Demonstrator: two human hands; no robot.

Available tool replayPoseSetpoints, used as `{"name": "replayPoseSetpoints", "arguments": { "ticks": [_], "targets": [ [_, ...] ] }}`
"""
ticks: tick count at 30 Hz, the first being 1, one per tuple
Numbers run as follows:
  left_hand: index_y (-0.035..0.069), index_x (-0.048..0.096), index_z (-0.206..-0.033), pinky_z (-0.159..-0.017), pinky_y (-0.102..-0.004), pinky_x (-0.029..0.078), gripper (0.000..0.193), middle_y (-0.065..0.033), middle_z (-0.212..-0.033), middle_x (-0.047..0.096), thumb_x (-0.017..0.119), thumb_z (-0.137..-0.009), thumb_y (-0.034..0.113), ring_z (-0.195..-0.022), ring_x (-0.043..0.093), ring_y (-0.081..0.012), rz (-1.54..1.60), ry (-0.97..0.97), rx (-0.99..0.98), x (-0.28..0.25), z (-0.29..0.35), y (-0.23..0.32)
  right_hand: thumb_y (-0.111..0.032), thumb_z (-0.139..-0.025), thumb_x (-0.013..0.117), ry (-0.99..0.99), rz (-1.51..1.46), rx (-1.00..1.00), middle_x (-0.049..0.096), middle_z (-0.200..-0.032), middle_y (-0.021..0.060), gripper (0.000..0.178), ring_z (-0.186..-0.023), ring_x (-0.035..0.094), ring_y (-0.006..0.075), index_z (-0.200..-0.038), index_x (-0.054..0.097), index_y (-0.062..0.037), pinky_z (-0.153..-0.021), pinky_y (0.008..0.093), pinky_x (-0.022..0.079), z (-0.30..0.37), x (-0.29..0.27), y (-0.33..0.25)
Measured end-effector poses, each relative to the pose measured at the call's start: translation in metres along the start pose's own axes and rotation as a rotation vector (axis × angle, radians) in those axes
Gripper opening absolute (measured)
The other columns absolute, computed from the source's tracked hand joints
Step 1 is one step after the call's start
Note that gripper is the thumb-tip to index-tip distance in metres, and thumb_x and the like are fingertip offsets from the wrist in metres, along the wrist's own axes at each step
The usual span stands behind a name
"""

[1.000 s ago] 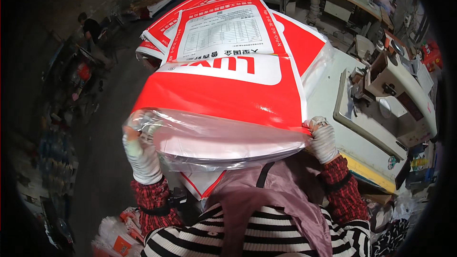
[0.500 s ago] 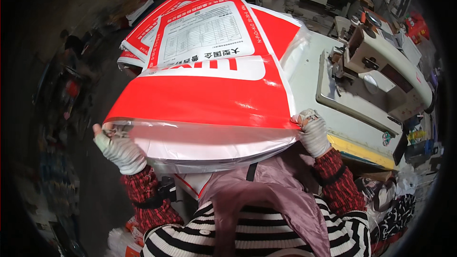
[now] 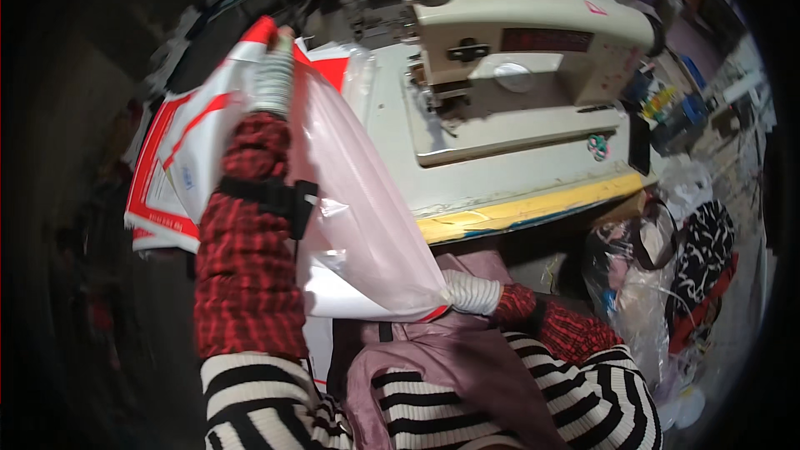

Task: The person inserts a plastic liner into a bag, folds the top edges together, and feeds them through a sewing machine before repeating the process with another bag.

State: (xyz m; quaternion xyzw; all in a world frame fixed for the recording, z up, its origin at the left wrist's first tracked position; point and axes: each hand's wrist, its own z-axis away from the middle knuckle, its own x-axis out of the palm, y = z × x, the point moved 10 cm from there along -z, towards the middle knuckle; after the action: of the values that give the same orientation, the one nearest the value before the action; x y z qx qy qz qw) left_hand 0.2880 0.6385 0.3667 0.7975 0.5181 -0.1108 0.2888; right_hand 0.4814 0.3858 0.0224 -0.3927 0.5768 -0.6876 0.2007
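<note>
— Both grips are closed on the same thing, yes? Please tell me how.

— Yes. The left hand, in a white knit glove, is raised at 11 o'clock, and its fingers are clamped on the top edge of the plastic-lined sack. The right hand, also gloved, is low at 5 o'clock, close to the body, and pinches the bottom corner, where a red stripe shows.

— Where is the sack itself?

— It hangs stretched between the two hands, steep and tilted, in front of the chest. Its upper part is just beside the left end of the desk, near the sewing machine at 1 o'clock. I cannot tell if it touches the desk. At 9 o'clock, behind the left forearm, lie more red-and-white sacks.

— Which step do you judge?

— I think the sack is being carried across, in the air, not laid down.

— What does a further move ask?

— In my opinion, both grips must stay tight, because the film looks slippery, and the upper edge must pass clear of the machine head.
</note>
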Motion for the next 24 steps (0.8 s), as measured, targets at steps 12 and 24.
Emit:
{"name": "replayPoseSetpoints", "arguments": {
  "ticks": [12, 24],
  "targets": [
    [0.007, 0.063, -0.097, -0.076, -0.0378, 0.051, 0.023, -0.0145, -0.095, 0.067, 0.053, -0.083, 0.022, -0.084, 0.065, -0.0258, -0.793, -0.744, 0.493, 0.328, 0.110, -0.166, -0.017, -0.085, 0.051, 0.514, 0.871, -0.120, 0.061, -0.085, 0.0202, 0.021, -0.079, 0.061, 0.0320, -0.090, 0.061, 0.0005, -0.069, 0.0399, 0.048, 0.024, -0.036, -0.055],
    [0.006, 0.068, -0.098, -0.070, -0.0409, 0.048, 0.039, -0.0142, -0.087, 0.068, 0.051, -0.085, 0.039, -0.078, 0.064, -0.0313, -0.152, -0.730, -0.381, 0.298, 0.197, -0.053, -0.019, -0.087, 0.050, 0.562, 0.952, 0.338, 0.062, -0.085, 0.0200, 0.045, -0.072, 0.063, 0.0356, -0.130, 0.042, -0.0102, -0.061, 0.0452, 0.049, 0.149, -0.063, -0.028]
  ]
}}
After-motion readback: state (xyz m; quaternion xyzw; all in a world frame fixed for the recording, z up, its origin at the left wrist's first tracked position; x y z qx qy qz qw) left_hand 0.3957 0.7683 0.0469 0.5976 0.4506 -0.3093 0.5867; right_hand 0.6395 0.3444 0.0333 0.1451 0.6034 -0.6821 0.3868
